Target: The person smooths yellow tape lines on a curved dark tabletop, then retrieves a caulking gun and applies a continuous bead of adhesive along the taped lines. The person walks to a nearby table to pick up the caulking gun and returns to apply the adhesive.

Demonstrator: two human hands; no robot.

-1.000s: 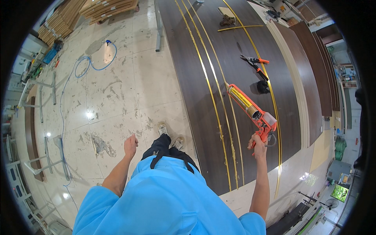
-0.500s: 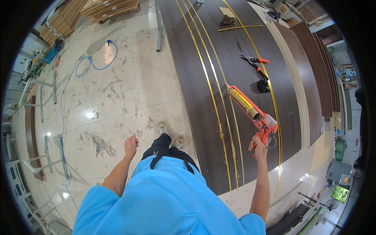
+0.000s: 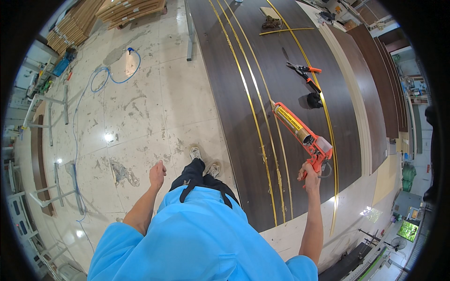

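My right hand [image 3: 309, 175] is wrapped round the handle of an orange caulking gun [image 3: 307, 136], which carries a yellow-and-black labelled cartridge. Its nozzle points away from me and meets the thin third line of a group of long gold strips [image 3: 255, 108] on a dark brown panel [image 3: 234, 154]. Whether the tip touches the surface I cannot tell. Over the floor beside the panel hangs my left hand [image 3: 158, 175], fingers curled in with nothing visible in them. Orange-handled snips [image 3: 305, 75] lie beyond the gun, and close to them is a small black object [image 3: 314, 100].
Another long gold strip [image 3: 332, 140] runs along the panel's right side and sticks out past its near end. A short gold strip [image 3: 286, 32] crosses it farther off. Stacked boards [image 3: 363, 70] stand at the right. A blue hose [image 3: 110, 77] lies on the tiled floor at the left.
Almost nothing differs. The view has shifted very slightly; the caulking gun and both hands keep nearly the same place.
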